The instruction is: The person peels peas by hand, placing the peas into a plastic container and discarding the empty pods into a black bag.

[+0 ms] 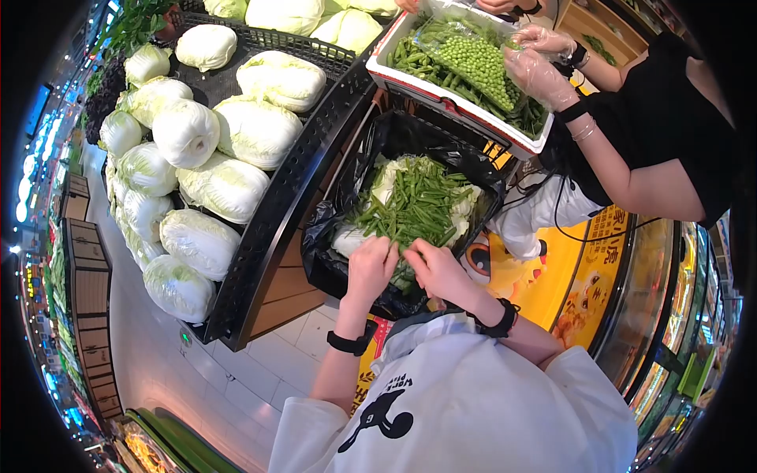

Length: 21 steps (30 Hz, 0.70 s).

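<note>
My left hand (373,266) and my right hand (430,266) are close together over the near edge of a bin lined with a black plastic bag (319,244). The fingers of both are pinched; what sits between the fingertips is too small to make out. Just beyond them, green pea pods (418,197) lie heaped on pale leafy scraps (467,206) inside the bag. Behind the bin, a white foam box (473,118) holds more pods and a clear bag of shelled green peas (475,63).
Napa cabbages (225,187) fill a black-edged display shelf (264,229) on the left. At the right, a co-worker in black (662,118) has gloved hands (544,67) at the foam box. More hands show at its far edge. Tiled floor (288,347) lies below left.
</note>
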### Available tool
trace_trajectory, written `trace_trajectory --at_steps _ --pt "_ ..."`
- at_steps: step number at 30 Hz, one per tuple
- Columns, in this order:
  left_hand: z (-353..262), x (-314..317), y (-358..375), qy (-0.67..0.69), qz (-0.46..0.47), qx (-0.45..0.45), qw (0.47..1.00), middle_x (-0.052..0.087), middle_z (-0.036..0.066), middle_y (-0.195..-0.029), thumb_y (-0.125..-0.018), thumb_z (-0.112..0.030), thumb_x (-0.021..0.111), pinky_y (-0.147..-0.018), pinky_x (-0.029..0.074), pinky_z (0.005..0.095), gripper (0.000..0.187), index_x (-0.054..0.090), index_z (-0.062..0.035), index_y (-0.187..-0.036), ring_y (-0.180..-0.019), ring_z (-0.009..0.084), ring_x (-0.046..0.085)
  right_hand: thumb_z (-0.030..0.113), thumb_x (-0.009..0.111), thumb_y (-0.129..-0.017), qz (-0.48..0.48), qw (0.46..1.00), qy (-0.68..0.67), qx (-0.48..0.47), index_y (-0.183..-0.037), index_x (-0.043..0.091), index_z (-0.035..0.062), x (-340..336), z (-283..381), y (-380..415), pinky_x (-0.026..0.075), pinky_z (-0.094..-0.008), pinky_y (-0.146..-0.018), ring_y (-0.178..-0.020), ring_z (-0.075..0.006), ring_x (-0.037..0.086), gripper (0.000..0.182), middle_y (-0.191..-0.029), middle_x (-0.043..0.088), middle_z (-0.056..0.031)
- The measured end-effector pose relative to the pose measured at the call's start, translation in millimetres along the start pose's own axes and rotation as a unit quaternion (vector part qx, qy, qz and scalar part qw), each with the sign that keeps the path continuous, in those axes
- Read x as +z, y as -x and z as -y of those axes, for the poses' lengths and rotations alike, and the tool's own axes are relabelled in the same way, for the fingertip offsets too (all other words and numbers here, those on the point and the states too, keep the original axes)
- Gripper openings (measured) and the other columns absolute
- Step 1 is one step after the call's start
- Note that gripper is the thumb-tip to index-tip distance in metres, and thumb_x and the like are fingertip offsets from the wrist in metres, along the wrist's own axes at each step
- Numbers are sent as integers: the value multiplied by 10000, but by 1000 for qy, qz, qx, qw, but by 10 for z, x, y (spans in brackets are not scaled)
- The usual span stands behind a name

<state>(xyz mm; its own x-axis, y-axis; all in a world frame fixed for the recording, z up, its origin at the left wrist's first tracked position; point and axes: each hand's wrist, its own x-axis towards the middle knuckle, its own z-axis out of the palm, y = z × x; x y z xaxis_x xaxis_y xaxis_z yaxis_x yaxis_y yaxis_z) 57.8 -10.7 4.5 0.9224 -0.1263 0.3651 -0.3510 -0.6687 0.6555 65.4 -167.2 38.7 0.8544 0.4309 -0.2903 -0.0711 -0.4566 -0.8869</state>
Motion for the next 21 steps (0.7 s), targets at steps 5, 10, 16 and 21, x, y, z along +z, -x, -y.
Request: trace_trajectory --at_steps 5,10,16,21 --pt "-233 196 33 61 26 64 996 440 120 -581 -741 -37 576 -493 393 376 171 456 -18 -621 -543 289 470 235 357 -953 -79 975 -206 0 -860 456 38 -21 -194 -186 338 -216 -348 -361 -83 425 239 -561 498 -31" --pt "-378 160 124 89 82 107 987 412 101 -548 -722 -70 593 -477 394 355 195 448 -26 -599 -520 264 464 313 285 -966 -83 946 -313 11 -952 417 66 -242 -320 -308 380 -212 -410 -469 -97 495 281 -646 531 -36" --pt "-128 189 345 38 149 14 988 437 100 -536 -722 -184 652 -475 403 355 292 447 -36 -576 -518 264 493 326 272 -970 -136 871 -472 6 -955 447 62 -510 -342 -338 276 -172 -374 -420 -45 340 317 -633 423 6" --pt "-75 29 204 -16 142 -169 975 516 120 -529 -748 -315 664 -478 424 374 369 474 -33 -606 -515 304 543 277 364 -957 -49 904 -425 7 -954 453 72 -473 -216 -257 188 -168 -388 -428 -15 233 224 -584 335 37"
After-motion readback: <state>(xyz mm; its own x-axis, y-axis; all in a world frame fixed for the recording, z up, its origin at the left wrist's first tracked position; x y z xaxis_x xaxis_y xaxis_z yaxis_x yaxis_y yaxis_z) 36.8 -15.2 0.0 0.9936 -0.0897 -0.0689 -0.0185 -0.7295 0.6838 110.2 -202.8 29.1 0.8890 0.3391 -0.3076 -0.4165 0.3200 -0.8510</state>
